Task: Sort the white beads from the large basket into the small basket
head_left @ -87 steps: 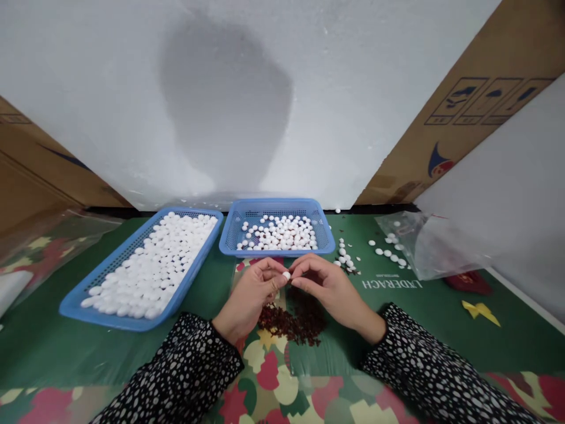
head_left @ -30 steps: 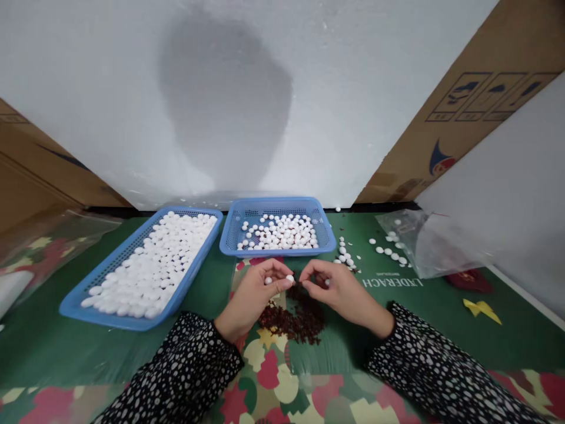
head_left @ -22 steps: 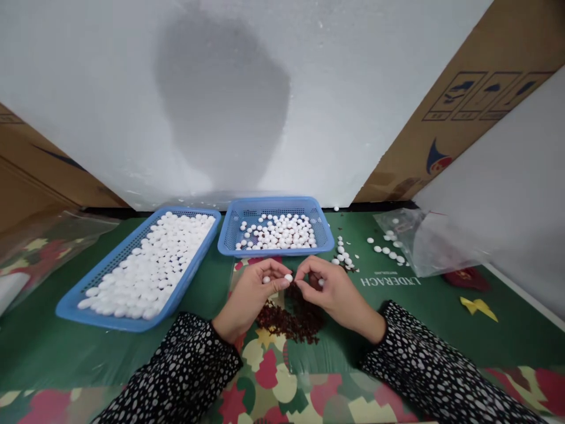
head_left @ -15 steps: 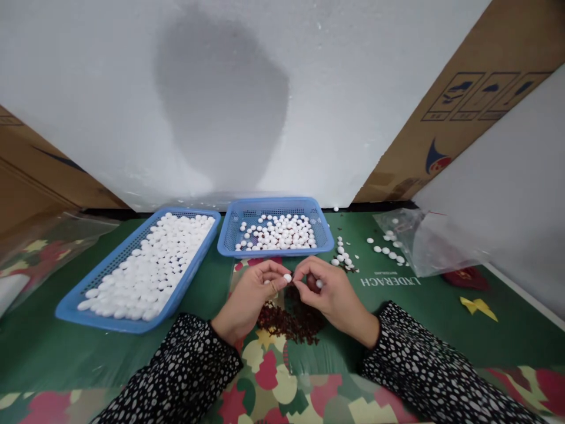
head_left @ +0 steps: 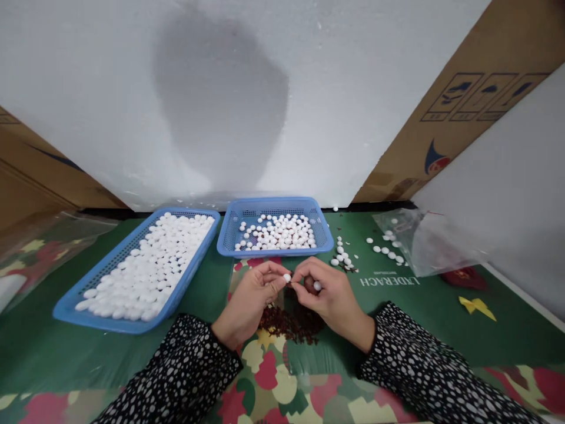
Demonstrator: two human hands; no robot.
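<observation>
My left hand (head_left: 251, 299) pinches a small white ball (head_left: 287, 278) between thumb and forefinger, in the middle of the head view. Facing it, my right hand (head_left: 333, 294) has its thumb and forefinger pressed together at the ball's right side. A tiny dark bit shows at those fingertips, too small to make out. Another white ball (head_left: 317, 285) sits in the curled fingers of my right hand. Below both hands lies a heap of small dark red-brown pieces (head_left: 291, 325), partly hidden by the hands.
A blue basket (head_left: 59, 312) full of larger white balls stands at left. Behind my hands, a second blue basket (head_left: 273, 254) holds smaller ones. Loose white balls (head_left: 341, 253) lie to the right, near a clear plastic bag (head_left: 435, 241) and a yellow scrap (head_left: 477, 306). A white board (head_left: 331, 118) rises behind.
Almost nothing differs. My right fingers have shifted slightly at the pinched ball, and the whole view has moved very little.
</observation>
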